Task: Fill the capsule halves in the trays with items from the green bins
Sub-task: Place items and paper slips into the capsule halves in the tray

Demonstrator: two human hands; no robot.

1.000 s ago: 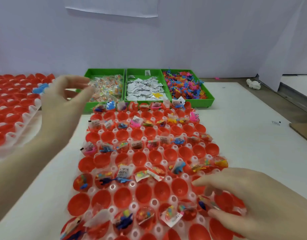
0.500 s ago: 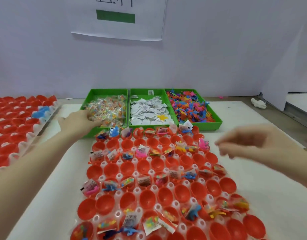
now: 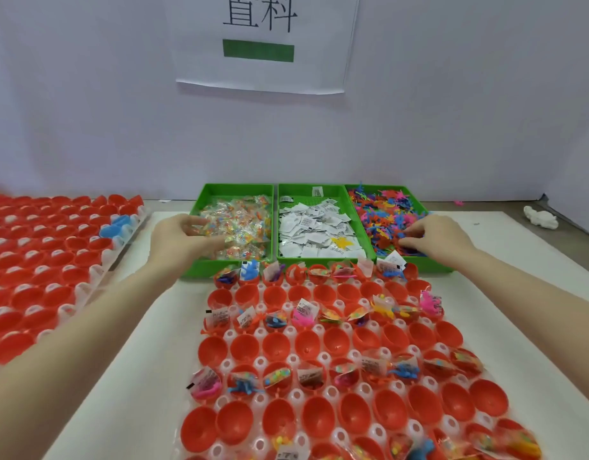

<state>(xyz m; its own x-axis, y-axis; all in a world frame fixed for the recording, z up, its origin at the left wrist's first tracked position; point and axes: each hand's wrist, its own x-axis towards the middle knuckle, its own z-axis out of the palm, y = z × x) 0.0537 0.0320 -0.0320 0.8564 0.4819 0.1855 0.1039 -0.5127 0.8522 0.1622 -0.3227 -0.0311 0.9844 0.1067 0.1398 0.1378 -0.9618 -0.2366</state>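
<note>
Three green bins stand side by side at the back. The left bin [image 3: 235, 190] holds clear packets of coloured beads [image 3: 243, 224], the middle bin [image 3: 311, 260] white paper packets, and the right bin [image 3: 416, 200] small coloured rubbery figures [image 3: 382, 214]. My left hand [image 3: 180, 240] reaches into the left bin, thumb and fingers apart over the packets. My right hand [image 3: 439, 239] is in the right bin, fingertips pinched down among the figures. In front lies a clear tray [image 3: 260, 336] of red capsule halves [image 3: 276, 346], with filled rows alternating with bare ones.
A second tray of red capsule halves [image 3: 37, 260] sits at the left, with a blue item [image 3: 115, 225] on its far right corner. A white lump [image 3: 540, 219] lies at the far right. A paper sign [image 3: 263, 41] hangs on the wall behind the bins.
My view has tilted up towards the bins. My right hand went from the near tray rows up into the right bin. My left hand moved forward into the left bin.
</note>
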